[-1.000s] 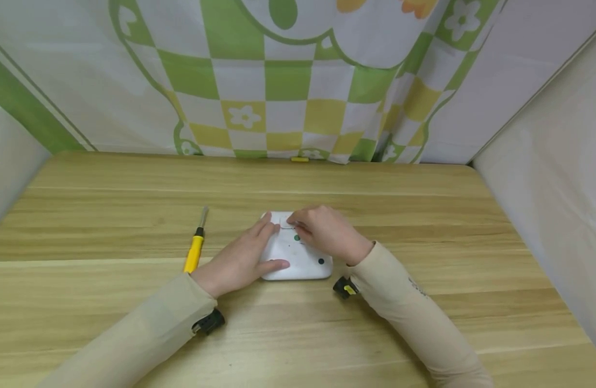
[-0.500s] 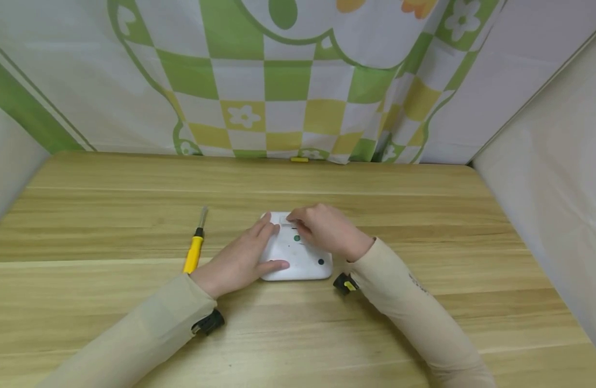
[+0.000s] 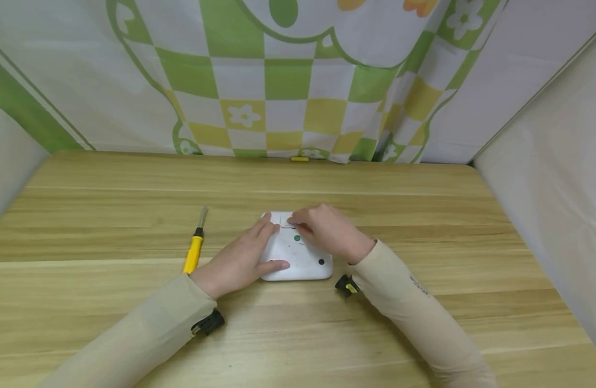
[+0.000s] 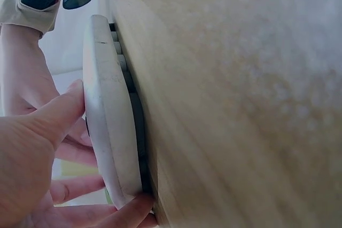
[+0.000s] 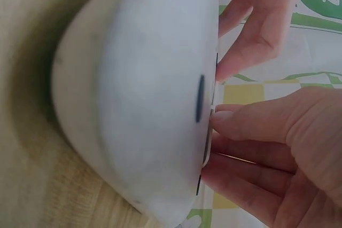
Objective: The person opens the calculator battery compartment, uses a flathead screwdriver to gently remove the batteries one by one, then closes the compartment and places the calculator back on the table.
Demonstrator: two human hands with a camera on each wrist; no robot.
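Observation:
A white calculator (image 3: 298, 264) lies face down on the table, its back up with green and black round spots. Keys (image 4: 122, 60) show along its underside in the left wrist view. My left hand (image 3: 240, 258) holds its left side, thumb on the back and fingers at the far edge. Near the far end of the back is a small rectangular battery cover (image 3: 284, 221). The curled thumb and fingers of my right hand (image 3: 327, 229) pinch at that cover; the right wrist view shows a thin white edge between them. The fingers partly hide the cover.
A screwdriver (image 3: 194, 250) with a yellow handle lies left of the calculator, tip pointing away, beside my left forearm. A small yellow piece (image 3: 300, 159) sits at the table's back edge, under a checkered curtain (image 3: 288, 81).
The battery cover shifts slightly under my right fingers: half a second ago it looked a little farther back, and now it sits nearer again. My left hand stays still.

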